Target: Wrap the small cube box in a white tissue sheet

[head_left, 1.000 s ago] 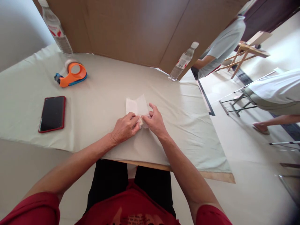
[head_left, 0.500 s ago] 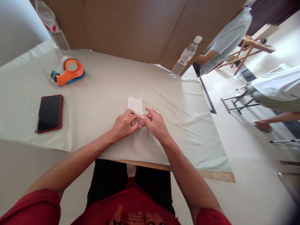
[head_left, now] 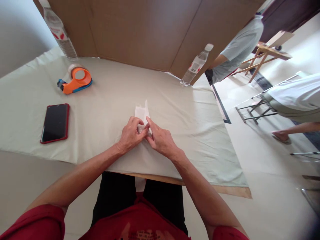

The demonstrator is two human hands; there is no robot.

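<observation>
A thin, soft white sheet (head_left: 141, 112), folded into a narrow strip, lies in front of me; I cannot tell whether it is tissue or thin plastic. One slim white corner sticks up at its far right. My left hand (head_left: 132, 134) is closed at the sheet's near left part, thumb and curled fingers pinching it. From the right side, my right hand (head_left: 161, 137) grips the sheet's edge, with the index finger stretched along it and the thumb close to my left thumb. The fingertips of both hands meet there and hide the sheet's near end.
A phone in a red case (head_left: 55, 123) lies at left, with an orange tape dispenser (head_left: 79, 81) beyond it. Water bottles stand at back left (head_left: 60, 33) and back right (head_left: 197, 65), before a cardboard panel (head_left: 135, 33). Two people are on the right, past the cloth-covered table (head_left: 100, 100).
My right hand has shifted slightly left, its fingers now straighter along the sheet's right edge. The sheet looks narrower, its right side drawn inward. The view has tilted slightly.
</observation>
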